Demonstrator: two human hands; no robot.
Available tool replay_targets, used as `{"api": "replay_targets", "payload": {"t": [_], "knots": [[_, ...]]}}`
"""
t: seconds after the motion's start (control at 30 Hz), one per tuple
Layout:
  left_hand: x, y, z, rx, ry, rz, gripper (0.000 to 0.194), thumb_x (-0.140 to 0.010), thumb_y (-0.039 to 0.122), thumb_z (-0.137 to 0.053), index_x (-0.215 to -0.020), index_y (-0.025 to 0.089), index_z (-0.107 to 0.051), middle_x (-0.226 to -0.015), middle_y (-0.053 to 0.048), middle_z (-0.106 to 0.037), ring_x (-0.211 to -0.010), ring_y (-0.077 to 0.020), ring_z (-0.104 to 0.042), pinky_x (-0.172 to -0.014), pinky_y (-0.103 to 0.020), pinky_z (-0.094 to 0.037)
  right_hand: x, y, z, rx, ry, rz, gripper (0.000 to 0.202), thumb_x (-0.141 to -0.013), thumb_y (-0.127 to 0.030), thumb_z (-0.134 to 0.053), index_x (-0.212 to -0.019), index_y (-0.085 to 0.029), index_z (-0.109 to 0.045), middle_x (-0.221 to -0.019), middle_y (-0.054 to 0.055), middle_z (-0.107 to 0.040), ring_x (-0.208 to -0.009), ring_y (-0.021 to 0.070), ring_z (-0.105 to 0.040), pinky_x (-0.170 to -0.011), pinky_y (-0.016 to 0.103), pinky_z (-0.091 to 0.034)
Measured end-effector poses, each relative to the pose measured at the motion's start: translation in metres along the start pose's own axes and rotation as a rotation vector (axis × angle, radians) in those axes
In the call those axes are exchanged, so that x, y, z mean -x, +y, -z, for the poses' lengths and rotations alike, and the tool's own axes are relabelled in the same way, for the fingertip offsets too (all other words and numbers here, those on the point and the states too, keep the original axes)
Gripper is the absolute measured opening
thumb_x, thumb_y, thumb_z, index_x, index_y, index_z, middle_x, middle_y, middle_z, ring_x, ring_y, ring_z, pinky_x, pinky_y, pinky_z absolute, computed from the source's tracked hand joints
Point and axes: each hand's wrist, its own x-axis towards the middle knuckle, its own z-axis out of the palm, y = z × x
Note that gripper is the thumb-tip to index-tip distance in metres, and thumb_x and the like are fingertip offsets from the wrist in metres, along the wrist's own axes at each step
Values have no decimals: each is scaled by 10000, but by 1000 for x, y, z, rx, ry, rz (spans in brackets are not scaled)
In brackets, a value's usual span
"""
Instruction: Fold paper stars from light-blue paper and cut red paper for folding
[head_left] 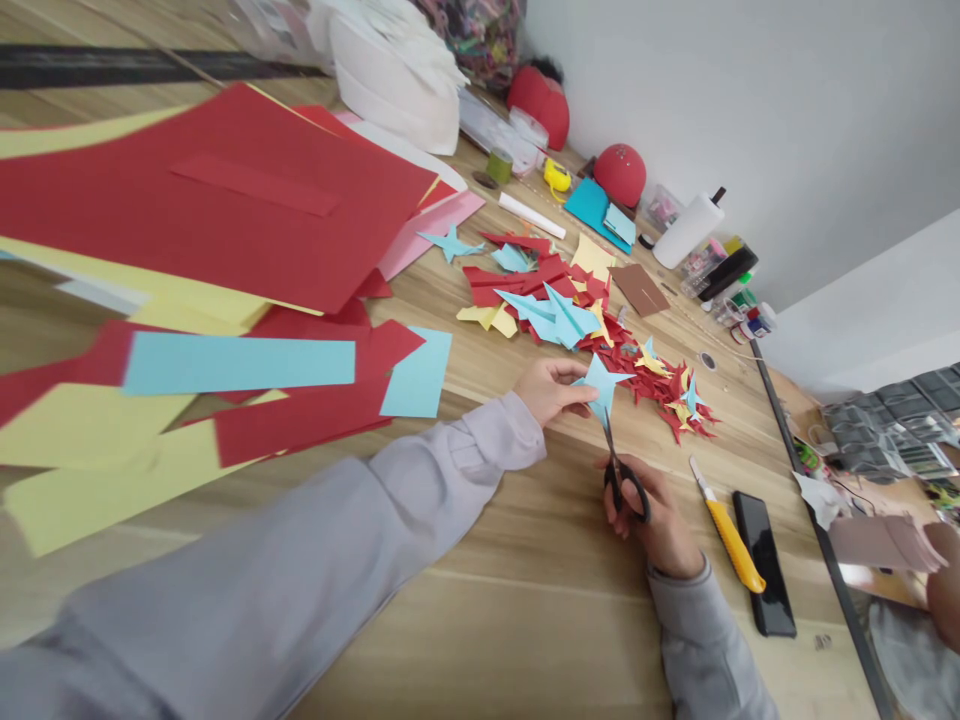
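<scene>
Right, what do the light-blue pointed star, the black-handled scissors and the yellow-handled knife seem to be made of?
Light-blue star: matte paper or thin card; crisp edges, no shine.
Scissors: handles probably plastic, black and rounded; slim grey blades, likely metal.
Knife: yellow handle likely plastic, smooth and evenly coloured; its pale end is unclear.

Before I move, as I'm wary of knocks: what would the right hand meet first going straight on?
Likely the blue paper star, held by the left hand; the scissors in the right hand point at it, though depth is hard to judge.
</scene>
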Motion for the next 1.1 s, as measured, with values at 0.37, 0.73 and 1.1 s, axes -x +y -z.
{"api": "replay_targets", "payload": {"t": [0.37, 0.73, 1.1], "knots": [[0, 1, 0, 4, 1, -2, 332, -386, 200, -826, -669, 108, -679, -598, -12, -669, -502, -117, -608, -434, -219, -512, 0, -1, -1, 3, 12, -7, 451, -789, -500, -603, -1071, -148, -579, -548, -28, -533, -412, 73, -433, -368, 174, -310], [-1, 1, -1, 0, 15, 6, 335, -367, 193, -839, -650, 110, -680, -590, -11, -670, -477, -109, -597, -429, -218, -514, 0, -2, -2, 25, 42, -12, 466, -768, -512, -623, -1042, -136, -599, -520, -35, -523, -383, 63, -409, -352, 172, -298], [-1, 0, 1, -16, 16, 12, 352, -378, 206, -846, -676, 109, -686, -609, -18, -668, -485, -108, -590, -449, -229, -512, -1, 0, -2, 11, 50, -17, 424, -770, -469, -634, -1043, -145, -610, -509, -44, -511, -375, 53, -388, -347, 174, -279]]}}
